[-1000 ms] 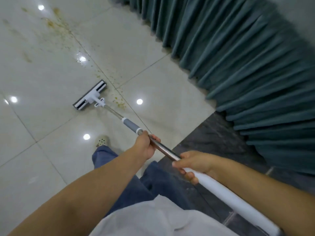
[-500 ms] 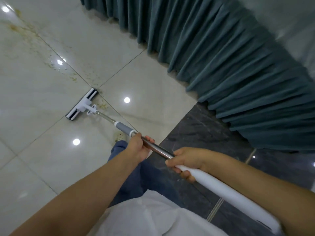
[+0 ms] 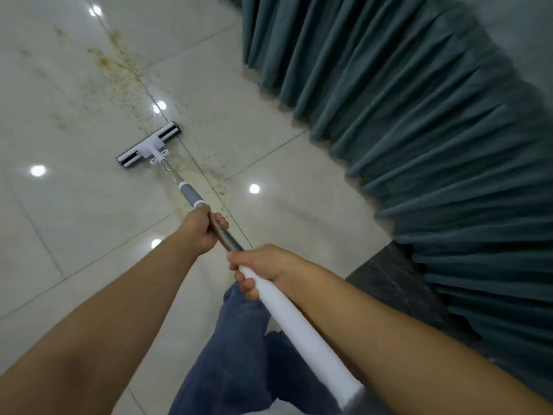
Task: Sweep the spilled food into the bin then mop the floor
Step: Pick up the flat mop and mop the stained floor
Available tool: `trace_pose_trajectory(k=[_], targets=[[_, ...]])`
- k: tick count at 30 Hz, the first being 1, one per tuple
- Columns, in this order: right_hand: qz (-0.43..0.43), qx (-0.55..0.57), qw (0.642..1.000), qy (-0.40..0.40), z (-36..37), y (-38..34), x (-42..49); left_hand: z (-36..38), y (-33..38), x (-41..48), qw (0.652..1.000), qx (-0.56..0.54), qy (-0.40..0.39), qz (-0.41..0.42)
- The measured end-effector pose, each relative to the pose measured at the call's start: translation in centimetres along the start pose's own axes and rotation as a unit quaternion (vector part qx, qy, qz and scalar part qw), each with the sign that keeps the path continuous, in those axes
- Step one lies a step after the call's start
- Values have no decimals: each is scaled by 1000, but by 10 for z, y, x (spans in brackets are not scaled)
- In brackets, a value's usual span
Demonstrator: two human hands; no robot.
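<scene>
I hold a long mop with both hands. My left hand [image 3: 201,227] grips the metal shaft just below a grey collar. Behind it, my right hand [image 3: 263,266] is closed around the front end of the white handle [image 3: 299,327]. The flat white-and-black mop head [image 3: 148,146] lies on the pale tiled floor [image 3: 74,211] ahead of me. Yellowish-green food smears and specks [image 3: 119,70] trail along a tile joint beyond the head, with more specks [image 3: 214,166] to its right and a faint wet streak under the shaft.
A pleated teal curtain [image 3: 404,115] hangs along the right side down to the floor. A dark stone floor strip [image 3: 386,274] starts near its foot on the right. My blue trouser legs [image 3: 239,348] are below the handle. No bin is in view.
The mop head has slid forward and to the right along the tile joint toward the smears. My view has swung left and up, bringing more of the stained floor into sight.
</scene>
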State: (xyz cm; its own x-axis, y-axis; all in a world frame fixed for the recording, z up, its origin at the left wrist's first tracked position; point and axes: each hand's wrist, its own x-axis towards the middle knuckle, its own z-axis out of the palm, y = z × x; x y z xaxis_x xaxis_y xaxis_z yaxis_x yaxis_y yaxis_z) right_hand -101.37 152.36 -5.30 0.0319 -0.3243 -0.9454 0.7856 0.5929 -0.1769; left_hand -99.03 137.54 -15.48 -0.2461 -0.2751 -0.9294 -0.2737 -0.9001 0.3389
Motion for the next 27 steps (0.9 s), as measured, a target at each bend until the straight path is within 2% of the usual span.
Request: trace_pose_trajectory(k=[6,11,20,27], targets=[[-13,-1,1000,-25,37,-123,50,32,115,56,999,-20,32,37],[14,-4,999,-38,26,-159,64,52,138,82,998,-11,50,33],[44,-19,999,-25,-70,-94,10,94,32,40,999,-24,30,0],[49,-47,998,-12,-184,6,-86,151,-123,-45,997,-69,16,-12]])
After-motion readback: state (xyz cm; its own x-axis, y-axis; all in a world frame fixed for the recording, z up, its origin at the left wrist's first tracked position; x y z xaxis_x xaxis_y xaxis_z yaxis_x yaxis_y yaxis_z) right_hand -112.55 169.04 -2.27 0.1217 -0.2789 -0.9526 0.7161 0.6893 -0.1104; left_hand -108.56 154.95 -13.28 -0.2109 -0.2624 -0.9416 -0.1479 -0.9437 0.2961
